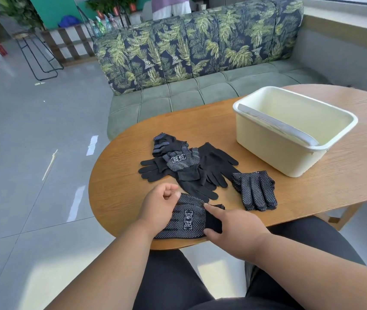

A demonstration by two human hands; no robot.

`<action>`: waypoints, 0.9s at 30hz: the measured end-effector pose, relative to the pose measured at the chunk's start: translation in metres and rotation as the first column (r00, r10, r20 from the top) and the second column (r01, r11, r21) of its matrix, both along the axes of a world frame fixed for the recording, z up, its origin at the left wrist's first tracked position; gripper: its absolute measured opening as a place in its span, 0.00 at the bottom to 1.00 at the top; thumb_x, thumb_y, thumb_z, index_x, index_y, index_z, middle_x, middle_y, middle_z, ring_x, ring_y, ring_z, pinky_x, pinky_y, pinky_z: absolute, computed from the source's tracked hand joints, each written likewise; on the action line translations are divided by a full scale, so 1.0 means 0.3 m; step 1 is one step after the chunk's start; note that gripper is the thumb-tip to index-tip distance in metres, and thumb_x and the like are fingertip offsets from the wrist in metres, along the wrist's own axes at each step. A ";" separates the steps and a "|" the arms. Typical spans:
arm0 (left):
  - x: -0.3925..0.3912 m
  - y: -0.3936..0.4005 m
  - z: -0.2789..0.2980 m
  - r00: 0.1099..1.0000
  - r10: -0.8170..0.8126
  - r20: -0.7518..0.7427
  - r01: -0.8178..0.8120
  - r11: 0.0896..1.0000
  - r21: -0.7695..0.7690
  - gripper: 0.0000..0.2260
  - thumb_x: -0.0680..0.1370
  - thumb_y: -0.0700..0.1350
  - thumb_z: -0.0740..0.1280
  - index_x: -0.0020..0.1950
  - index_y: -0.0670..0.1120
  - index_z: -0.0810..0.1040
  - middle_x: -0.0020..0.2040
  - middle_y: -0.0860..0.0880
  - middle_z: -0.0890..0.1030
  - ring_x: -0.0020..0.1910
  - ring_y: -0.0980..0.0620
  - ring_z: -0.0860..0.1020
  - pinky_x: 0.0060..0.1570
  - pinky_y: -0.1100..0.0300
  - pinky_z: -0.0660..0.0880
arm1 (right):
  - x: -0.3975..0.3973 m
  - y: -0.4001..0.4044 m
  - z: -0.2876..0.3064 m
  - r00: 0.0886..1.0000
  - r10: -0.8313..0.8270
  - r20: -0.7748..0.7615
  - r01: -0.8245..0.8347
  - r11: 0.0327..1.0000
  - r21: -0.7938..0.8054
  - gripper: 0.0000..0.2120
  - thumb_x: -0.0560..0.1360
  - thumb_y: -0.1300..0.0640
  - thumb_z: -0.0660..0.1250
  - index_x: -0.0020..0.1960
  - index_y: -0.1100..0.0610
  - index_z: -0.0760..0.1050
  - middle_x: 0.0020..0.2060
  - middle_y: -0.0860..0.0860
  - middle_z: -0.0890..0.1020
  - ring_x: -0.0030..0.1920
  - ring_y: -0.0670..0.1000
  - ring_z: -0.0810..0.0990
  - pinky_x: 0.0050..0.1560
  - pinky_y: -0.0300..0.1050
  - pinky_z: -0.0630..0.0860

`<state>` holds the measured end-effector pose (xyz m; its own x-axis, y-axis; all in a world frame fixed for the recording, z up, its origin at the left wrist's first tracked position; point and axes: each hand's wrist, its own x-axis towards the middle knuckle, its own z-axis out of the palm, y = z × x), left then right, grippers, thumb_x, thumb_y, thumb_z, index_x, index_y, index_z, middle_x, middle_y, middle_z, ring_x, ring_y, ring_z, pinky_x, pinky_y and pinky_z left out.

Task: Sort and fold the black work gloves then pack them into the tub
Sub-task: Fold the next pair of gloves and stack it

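A black dotted glove (189, 218) with a white printed mark lies at the near edge of the wooden table (119, 180). My left hand (158, 206) grips its left side with curled fingers. My right hand (229, 224) holds the cuff end, index finger stretched along the top edge and thumb under the cuff. A loose pile of black gloves (187, 166) lies behind it. A small stack of dotted gloves (254, 190) sits to the right. The cream tub (267, 151) stands at the back right, and I see nothing inside it.
A grey-white handle bar (276, 125) lies across the tub's near rim. A green sofa with leaf-print cushions (191, 45) stands behind the table. The tiled floor (32, 153) stretches to the left. My dark-trousered lap is below the table edge.
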<state>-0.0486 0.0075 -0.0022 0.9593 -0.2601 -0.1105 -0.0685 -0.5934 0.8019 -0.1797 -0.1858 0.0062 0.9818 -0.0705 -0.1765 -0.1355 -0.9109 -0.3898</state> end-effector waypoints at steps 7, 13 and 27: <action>0.014 0.005 -0.005 0.998 0.004 -0.057 -0.011 0.992 -0.128 0.04 0.81 0.48 0.71 0.50 0.56 0.86 0.46 0.56 0.86 0.49 0.55 0.84 0.55 0.51 0.83 | 0.017 -0.014 -0.004 0.997 -0.072 0.039 0.074 0.995 -0.059 0.25 0.81 0.39 0.56 0.76 0.43 0.66 0.49 0.49 0.85 0.50 0.55 0.83 0.49 0.48 0.80; 0.002 -0.008 0.010 1.000 0.005 0.003 -0.005 0.994 -0.105 0.02 0.81 0.49 0.72 0.50 0.55 0.85 0.45 0.56 0.86 0.47 0.57 0.83 0.51 0.59 0.81 | 0.022 -0.012 0.014 0.994 -0.022 0.111 0.039 0.987 -0.157 0.23 0.82 0.43 0.56 0.76 0.45 0.65 0.54 0.49 0.83 0.52 0.55 0.82 0.50 0.50 0.80; -0.036 -0.019 0.022 0.996 0.040 -0.075 -0.060 0.958 -0.281 0.03 0.78 0.48 0.75 0.51 0.54 0.84 0.46 0.55 0.87 0.48 0.57 0.84 0.52 0.60 0.80 | 0.100 0.018 -0.007 0.992 0.119 0.031 -0.118 0.993 -0.015 0.26 0.77 0.48 0.59 0.76 0.42 0.67 0.61 0.51 0.73 0.61 0.57 0.75 0.65 0.54 0.74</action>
<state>-0.0593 0.0019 0.0044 0.9647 -0.2419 -0.1042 0.0155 -0.3429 0.9393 -0.1498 -0.1805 0.0042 0.9884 0.0445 -0.1452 -0.0143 -0.9248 -0.3802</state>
